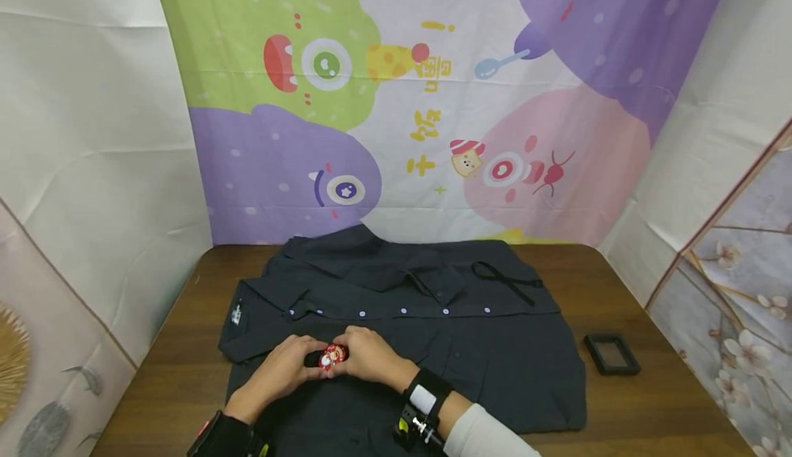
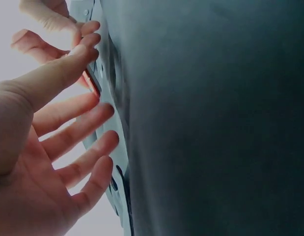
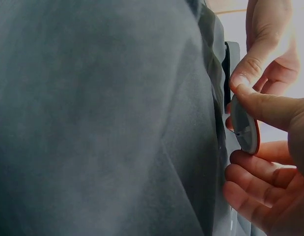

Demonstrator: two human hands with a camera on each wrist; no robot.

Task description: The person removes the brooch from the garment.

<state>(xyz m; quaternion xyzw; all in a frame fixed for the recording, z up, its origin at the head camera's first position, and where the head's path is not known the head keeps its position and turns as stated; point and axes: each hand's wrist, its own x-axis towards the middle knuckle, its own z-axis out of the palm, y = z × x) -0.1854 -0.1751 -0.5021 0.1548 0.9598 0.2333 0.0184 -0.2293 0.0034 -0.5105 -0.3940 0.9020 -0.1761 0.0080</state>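
Observation:
A round red pin badge (image 1: 333,357) with a printed picture is held close over a dark button-up shirt (image 1: 507,368). My left hand (image 1: 287,363) pinches the badge's left side between thumb and forefinger, its other fingers spread in the left wrist view. On the other side, my right hand (image 1: 371,355) pinches the badge by its edge with thumb and fingers. The right wrist view shows the grey back of the badge (image 3: 244,125), with a thin metal pin standing out from it. Both thumbs meet near the badge's rim.
The shirt lies spread on a brown wooden table (image 1: 609,416), its row of pale buttons running crosswise. A black strap (image 1: 504,278) lies on its upper right. A small black square frame (image 1: 611,354) rests on the table at right. A cartoon-printed cloth (image 1: 421,203) hangs behind.

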